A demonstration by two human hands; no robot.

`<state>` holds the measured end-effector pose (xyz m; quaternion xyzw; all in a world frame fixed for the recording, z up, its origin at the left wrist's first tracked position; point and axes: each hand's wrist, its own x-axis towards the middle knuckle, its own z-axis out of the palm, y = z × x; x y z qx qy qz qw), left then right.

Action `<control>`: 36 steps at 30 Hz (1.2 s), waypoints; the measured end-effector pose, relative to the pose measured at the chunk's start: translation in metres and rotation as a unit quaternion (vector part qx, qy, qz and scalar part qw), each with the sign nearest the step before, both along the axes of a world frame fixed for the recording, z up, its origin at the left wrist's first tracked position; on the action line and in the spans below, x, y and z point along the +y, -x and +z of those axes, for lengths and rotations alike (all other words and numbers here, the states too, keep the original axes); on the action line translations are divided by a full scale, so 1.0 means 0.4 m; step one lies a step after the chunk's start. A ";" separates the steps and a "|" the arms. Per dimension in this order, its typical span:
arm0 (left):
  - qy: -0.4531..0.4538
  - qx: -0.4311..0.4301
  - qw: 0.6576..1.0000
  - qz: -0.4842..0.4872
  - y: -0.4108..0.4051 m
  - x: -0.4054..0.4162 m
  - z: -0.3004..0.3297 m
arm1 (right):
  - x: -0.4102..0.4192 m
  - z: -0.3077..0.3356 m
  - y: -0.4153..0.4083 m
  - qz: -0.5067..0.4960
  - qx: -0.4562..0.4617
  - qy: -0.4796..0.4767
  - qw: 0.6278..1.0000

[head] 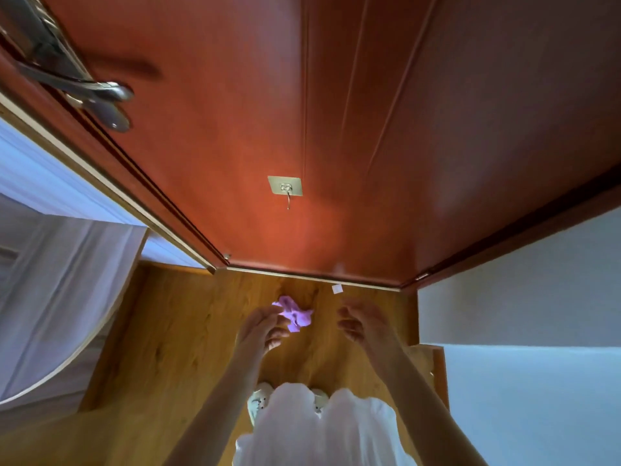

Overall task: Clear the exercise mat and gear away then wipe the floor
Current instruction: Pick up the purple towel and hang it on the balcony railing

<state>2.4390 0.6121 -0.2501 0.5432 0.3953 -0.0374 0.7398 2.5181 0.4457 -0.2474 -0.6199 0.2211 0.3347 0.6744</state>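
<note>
Head cam: I'm facing the red door (235, 146), stick-on hook (285, 187) mid-panel. Below the hook, near the door's bottom edge, my left hand (260, 327) pinches a crumpled purple cloth (294, 312) above the wood floor (168, 348). Right hand (364, 322) sits just beside the cloth, fingers loosely spread, holding nothing.

A soft, crumpled purple cloth (295, 314) is seen above a smooth wood-grain floor (174, 331) with a slight sheen. The reddish door (235, 112) is finished in glossy wood, fitted with a shiny metal handle (100, 92) and metal hook (286, 190).
</note>
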 end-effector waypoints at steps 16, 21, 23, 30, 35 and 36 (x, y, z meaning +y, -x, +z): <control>-0.115 0.209 0.946 -0.219 -0.073 0.178 -0.890 | 0.072 -0.876 -0.132 0.157 0.088 0.229 0.957; -0.128 0.204 0.948 -0.210 -0.113 0.191 -1.121 | 0.082 -1.134 -0.131 0.241 0.031 0.313 0.918; -0.141 0.198 0.946 -0.212 -0.119 0.191 -1.219 | 0.095 -1.214 -0.114 0.288 0.007 0.320 0.903; -0.218 0.218 0.928 -0.208 -0.092 0.150 -1.518 | 0.117 -1.519 -0.055 0.257 -0.012 0.345 0.903; -0.329 0.120 0.896 -0.274 -0.098 0.116 -1.660 | 0.146 -1.705 -0.041 0.184 0.027 0.331 0.925; -0.336 0.110 0.897 -0.265 -0.113 0.107 -1.674 | 0.154 -1.729 -0.048 0.173 0.028 0.328 0.928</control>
